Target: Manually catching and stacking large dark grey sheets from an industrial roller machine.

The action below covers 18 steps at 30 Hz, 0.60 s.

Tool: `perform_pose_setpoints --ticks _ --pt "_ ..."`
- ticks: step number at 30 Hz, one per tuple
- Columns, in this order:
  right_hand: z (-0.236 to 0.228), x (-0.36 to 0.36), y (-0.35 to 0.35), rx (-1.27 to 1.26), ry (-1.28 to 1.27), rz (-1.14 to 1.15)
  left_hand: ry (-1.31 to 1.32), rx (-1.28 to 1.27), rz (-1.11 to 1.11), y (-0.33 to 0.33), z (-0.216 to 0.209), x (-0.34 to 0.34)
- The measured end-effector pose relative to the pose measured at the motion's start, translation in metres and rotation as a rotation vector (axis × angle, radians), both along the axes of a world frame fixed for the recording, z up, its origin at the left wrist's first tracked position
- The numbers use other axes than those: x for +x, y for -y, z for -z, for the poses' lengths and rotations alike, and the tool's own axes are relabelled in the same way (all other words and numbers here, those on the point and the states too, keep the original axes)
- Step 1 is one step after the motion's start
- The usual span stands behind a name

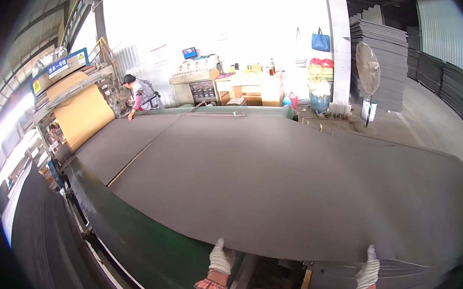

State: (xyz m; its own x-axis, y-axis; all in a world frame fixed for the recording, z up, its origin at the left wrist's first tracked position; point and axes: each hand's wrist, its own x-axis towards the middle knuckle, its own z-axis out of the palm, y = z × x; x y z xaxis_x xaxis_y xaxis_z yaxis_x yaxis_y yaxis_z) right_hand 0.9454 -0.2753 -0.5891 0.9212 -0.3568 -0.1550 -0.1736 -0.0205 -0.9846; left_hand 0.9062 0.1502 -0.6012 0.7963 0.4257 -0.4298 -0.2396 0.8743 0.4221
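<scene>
A large dark grey foam-like sheet point(272, 185) stretches across the view, its near edge in front of me. My left hand point(221, 259), in a white knitted glove, grips that edge, thumb on top and fingers hidden beneath. Farther right, my gloved right hand point(368, 272) holds the same edge in the same way. To the left, the sheet lies over a green conveyor belt point(143, 230). Beyond a narrow gap is another grey sheet point(126, 136), reaching to a machine with a yellow-brown roll point(84, 114). Under the right part of the held sheet are stacked sheets point(362, 282).
At the far left, a person point(145, 95) leans over the other sheet's far edge. Behind the belt stand a control console point(196, 71) and a cluttered desk point(255, 86). A standing fan point(368, 71) and a tall sheet stack point(387, 64) are at the back right.
</scene>
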Motion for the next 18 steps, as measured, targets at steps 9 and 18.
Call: perform_pose_setpoints --ticks 9,18 --pt "0.009 -0.001 -0.088 -0.144 0.332 -0.657 -0.148 0.027 0.282 0.089 -0.044 -0.005" --pt "-0.014 -0.027 -0.023 1.003 0.209 0.032 -0.145 0.065 -0.086 -0.018 0.0 -0.004"
